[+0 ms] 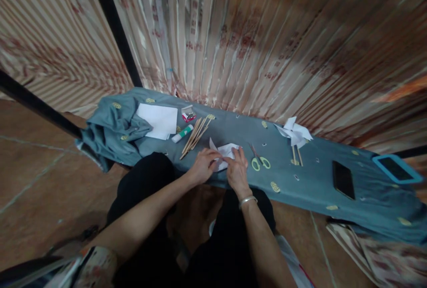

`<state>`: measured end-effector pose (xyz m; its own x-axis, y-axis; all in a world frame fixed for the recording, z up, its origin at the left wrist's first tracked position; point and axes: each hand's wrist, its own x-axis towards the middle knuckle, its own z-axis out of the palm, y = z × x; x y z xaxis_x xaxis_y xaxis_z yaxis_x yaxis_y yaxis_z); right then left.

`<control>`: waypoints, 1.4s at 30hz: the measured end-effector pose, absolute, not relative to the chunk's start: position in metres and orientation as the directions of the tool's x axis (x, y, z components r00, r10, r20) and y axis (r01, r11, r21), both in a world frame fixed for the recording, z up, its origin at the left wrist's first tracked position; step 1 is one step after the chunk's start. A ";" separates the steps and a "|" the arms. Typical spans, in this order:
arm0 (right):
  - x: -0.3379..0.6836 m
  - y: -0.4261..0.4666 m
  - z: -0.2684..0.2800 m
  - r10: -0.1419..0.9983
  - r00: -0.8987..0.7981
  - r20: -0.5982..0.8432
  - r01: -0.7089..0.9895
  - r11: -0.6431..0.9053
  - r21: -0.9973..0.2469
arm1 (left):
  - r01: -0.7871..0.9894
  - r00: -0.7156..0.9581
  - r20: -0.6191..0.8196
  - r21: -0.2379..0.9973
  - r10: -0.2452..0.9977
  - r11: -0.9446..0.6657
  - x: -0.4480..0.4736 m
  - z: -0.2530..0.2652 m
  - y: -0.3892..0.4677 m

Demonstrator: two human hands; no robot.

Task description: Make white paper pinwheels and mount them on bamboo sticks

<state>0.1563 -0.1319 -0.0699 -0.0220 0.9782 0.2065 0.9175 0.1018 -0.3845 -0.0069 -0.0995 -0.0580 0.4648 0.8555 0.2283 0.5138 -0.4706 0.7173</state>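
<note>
A piece of white paper (227,149) with cut, raised flaps rests on the cloth in front of me. My left hand (204,164) pinches a flap at its left side, fingers closed. From the right, my right hand (238,168), with a bangle at the wrist, grips the paper, its fingers bent over the edge and partly hiding it. Just right of that hand lie scissors (260,163) with green handles, blades spread. Several thin wooden sticks (194,139) are bunched beyond my left hand, alongside a green and white glue stick (183,133).
A patterned grey-green cloth (313,185) covers the narrow bench. White sheets (163,119) and a small red box of metal pins (188,114) sit at the left. Paper pinwheels (293,132) on sticks, a dark phone (343,179) and a blue-framed device (396,168) are at the right.
</note>
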 end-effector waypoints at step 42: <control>0.156 -0.131 -0.069 0.973 -0.107 0.207 0.942 0.165 -0.292 | 0.567 0.717 0.188 0.401 0.671 -0.719 0.001 -0.056 -0.108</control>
